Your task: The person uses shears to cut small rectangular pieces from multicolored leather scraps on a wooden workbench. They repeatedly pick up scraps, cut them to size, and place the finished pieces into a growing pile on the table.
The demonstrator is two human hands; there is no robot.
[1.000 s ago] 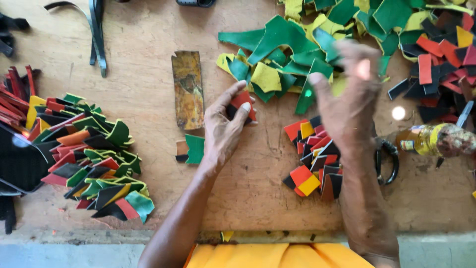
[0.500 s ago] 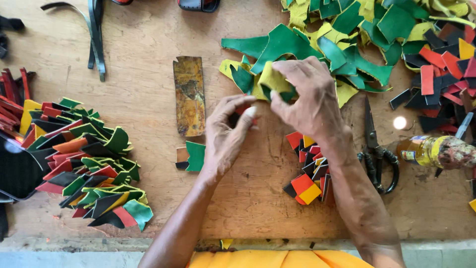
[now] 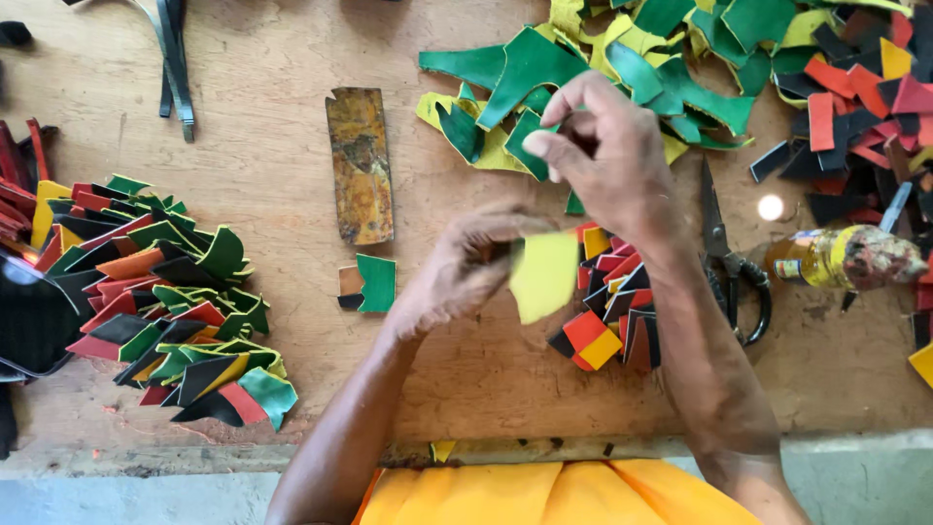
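Two bare hands over the wooden worktable (image 3: 272,107): a left hand (image 3: 457,277) and a right hand (image 3: 603,156). One yellow cut leather piece (image 3: 544,277) pinched in the left. One pair of black-handled scissors (image 3: 724,258). One yellow plastic bottle with a crusted neck (image 3: 841,258). One worn rectangular brown-and-orange strip (image 3: 360,165). One small glued patch of green, brown and black (image 3: 367,284). Three heaps of coloured leather offcuts, pieces too many to count: a fanned heap of assembled red, green, black and yellow pieces (image 3: 165,301), a green-and-yellow scrap heap (image 3: 622,68), a small red, black and yellow stack (image 3: 607,316). One spread of red and black scraps (image 3: 855,107).
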